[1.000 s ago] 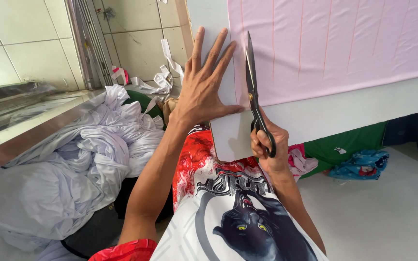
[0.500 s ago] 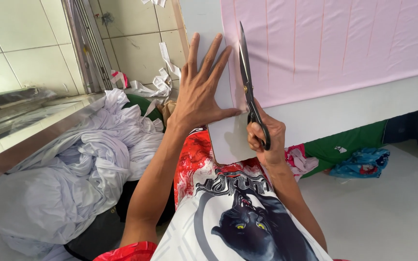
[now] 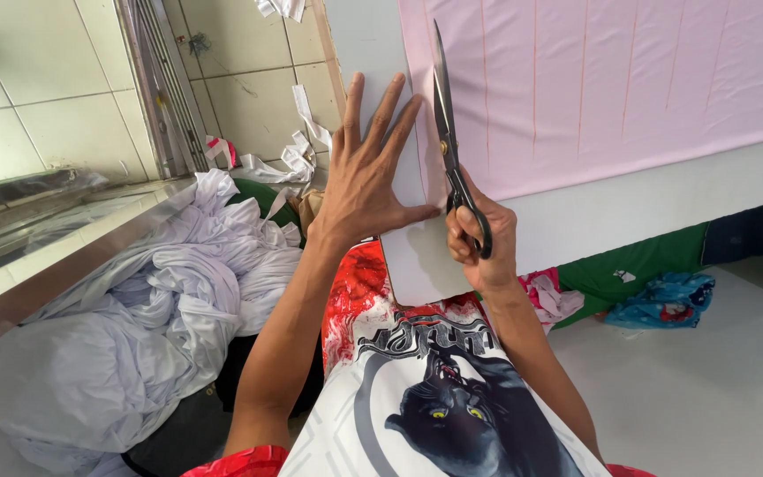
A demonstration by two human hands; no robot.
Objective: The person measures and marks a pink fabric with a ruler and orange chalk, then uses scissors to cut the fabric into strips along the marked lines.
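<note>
My left hand [image 3: 366, 181] lies flat, fingers spread, pinning the pink fabric [image 3: 611, 84] on the counter [image 3: 655, 199]. My right hand [image 3: 479, 234] grips the scissors [image 3: 446, 132], blades partway up its edge; most remains uncut, I judge.

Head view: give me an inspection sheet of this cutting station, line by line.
Surface: white cutting table, its near edge bare.
Job's things: pink fabric with faint ruled lines lies flat on the table; black-handled scissors run along its left edge, blades pointing away.
Clutter: pile of white cloth at left; white strips on the tiled floor; green fabric, a blue bundle and pink scraps under the table.
Grips: left hand pressed flat, fingers spread, beside the fabric edge; right hand closed on the scissor handles.
Cables: nothing seen.
Surroundings: tiled wall, metal ledge.
</note>
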